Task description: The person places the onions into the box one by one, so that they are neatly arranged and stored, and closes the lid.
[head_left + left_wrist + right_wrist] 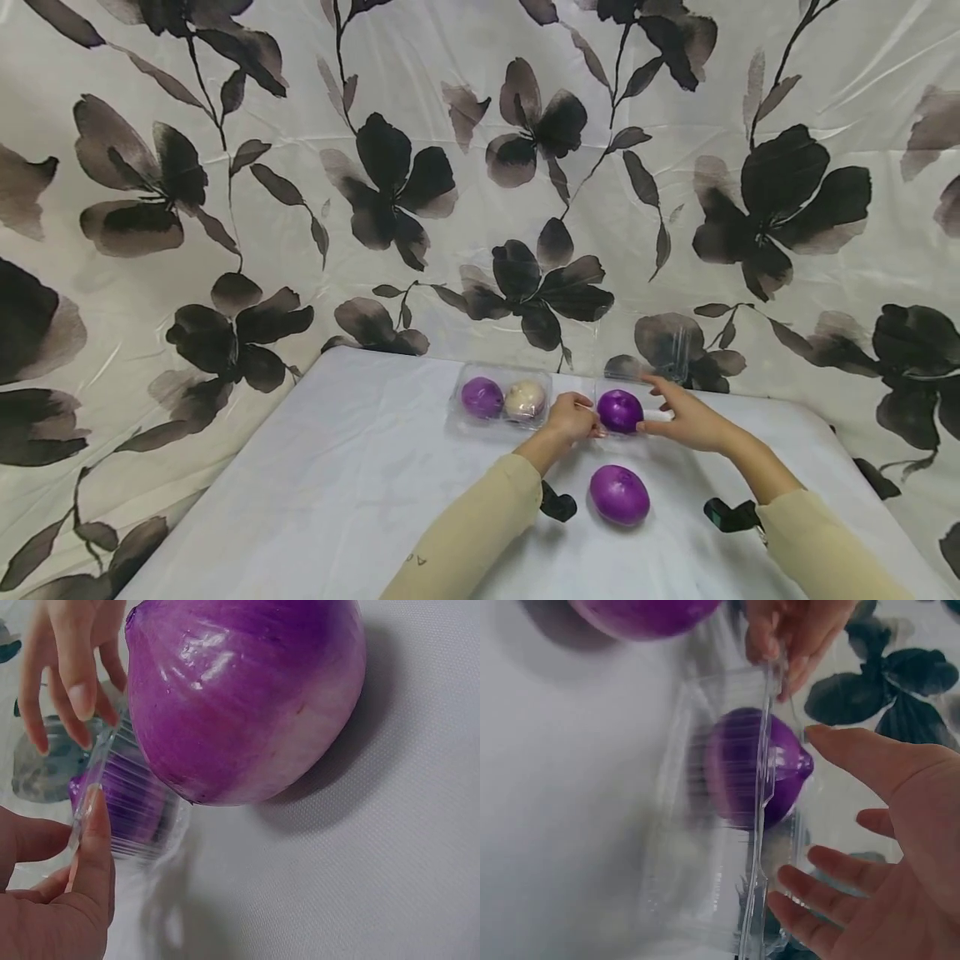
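Observation:
A clear plastic clamshell box [697,896] stands on the table with one red onion [619,412] in its left half. My left hand [572,421] pinches the rim of the box between thumb and fingers at its left end, as the left wrist view shows. At the other end, my right hand [690,421] has its fingers spread and apart, close to the rim and gripping nothing. The raised clear lid [681,354] shows faintly behind the box. Nearer to me, between my forearms, a larger red onion [619,495] lies loose on the table.
Left of my left hand, a second clear box [459,422] holds a red onion [482,397] and a pale onion [525,401]. A white cloth covers the table [337,500]. Behind its far edge hangs a flowered curtain [465,208].

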Demonstrator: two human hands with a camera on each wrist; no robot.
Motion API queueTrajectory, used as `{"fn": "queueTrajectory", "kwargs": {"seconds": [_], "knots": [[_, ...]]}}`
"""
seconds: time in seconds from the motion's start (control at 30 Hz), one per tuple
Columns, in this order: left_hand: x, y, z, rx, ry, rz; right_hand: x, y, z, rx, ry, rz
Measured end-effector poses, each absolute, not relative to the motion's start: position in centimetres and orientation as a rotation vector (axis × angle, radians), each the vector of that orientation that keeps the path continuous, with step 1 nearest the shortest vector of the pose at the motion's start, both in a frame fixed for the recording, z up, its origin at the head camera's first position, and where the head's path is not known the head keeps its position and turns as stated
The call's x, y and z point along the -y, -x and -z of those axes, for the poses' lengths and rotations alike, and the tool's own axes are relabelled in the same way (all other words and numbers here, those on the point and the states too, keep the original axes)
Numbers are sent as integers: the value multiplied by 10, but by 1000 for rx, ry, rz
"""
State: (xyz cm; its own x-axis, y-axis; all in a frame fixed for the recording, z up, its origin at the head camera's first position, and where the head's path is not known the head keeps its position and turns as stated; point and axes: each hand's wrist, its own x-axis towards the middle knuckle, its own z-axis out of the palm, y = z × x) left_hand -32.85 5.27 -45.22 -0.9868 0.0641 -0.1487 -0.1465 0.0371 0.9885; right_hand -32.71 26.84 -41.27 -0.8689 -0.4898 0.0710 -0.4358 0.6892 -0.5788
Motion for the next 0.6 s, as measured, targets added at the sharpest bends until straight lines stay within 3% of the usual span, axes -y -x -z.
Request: {"fn": "queueTrajectory", "kwargs": {"seconds": [0.37, 0.6], "knots": [[-50, 333, 454, -2157, 45, -2056, -269, 278, 403, -2788, 887, 909], [-53, 330, 456, -2174, 24, -2048, -267, 251, 421, -2756, 936, 966]]}}
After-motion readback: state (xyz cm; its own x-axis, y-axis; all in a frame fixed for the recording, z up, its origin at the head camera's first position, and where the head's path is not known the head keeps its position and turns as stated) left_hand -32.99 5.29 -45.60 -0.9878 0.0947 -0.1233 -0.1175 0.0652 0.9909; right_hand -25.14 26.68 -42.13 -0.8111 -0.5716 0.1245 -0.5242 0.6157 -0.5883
